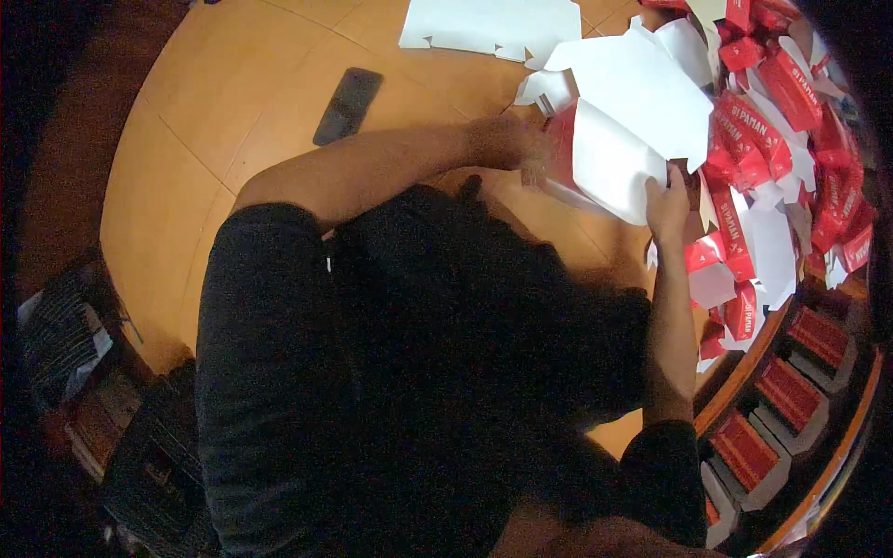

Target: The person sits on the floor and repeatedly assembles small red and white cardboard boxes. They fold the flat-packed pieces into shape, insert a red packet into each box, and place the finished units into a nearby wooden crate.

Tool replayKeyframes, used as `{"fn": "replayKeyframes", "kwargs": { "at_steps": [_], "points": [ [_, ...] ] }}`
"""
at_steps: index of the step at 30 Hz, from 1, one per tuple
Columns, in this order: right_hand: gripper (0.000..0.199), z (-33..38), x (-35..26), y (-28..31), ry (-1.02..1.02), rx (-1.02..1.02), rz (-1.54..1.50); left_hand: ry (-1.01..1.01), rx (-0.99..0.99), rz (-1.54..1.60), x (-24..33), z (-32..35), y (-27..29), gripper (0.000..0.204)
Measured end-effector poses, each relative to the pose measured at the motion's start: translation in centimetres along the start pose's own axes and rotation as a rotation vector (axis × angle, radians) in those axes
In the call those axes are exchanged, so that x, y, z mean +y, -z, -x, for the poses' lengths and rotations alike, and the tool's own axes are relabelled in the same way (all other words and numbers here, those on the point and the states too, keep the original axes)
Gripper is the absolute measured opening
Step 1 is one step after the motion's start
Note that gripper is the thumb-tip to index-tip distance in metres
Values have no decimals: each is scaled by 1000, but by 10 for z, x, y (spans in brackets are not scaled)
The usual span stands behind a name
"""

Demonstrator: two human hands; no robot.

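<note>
Both hands hold one white cardboard box blank [609,158] with a red outer side, raised a little above the wooden table [242,102]. My left hand [516,144] grips its left edge, where the red face shows. My right hand [668,205] pinches its lower right corner. The blank is partly folded, with its white inner side turned up toward me. My dark shirt hides the table's near part.
A heap of flat red-and-white box blanks [763,139] covers the table's right side. A dark phone [348,104] lies at the upper left and a flat white sheet [488,26] at the top. Folded red boxes [786,391] stand in rows below the table's right edge.
</note>
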State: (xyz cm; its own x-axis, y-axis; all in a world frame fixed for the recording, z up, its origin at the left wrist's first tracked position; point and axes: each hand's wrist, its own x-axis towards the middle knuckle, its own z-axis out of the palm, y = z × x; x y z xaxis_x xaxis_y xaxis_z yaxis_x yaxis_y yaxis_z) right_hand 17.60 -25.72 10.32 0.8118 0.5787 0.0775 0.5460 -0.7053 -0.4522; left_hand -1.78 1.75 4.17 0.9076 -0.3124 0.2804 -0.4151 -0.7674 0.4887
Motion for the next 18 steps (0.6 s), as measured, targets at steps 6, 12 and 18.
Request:
{"fn": "replayKeyframes", "kwargs": {
  "at_steps": [6, 12, 18],
  "points": [
    [40, 0, -24, 31, -203, -234, -579, -52, -19, 55, -7, 0, -10, 7],
    [39, -8, 14, -8, -89, -132, -325, 153, -42, 143, 0, -9, -11, 22],
    [51, -11, 12, -15, -76, 21, -22, 246, -10, 257, 9, -7, -7, 25]
  ]
}}
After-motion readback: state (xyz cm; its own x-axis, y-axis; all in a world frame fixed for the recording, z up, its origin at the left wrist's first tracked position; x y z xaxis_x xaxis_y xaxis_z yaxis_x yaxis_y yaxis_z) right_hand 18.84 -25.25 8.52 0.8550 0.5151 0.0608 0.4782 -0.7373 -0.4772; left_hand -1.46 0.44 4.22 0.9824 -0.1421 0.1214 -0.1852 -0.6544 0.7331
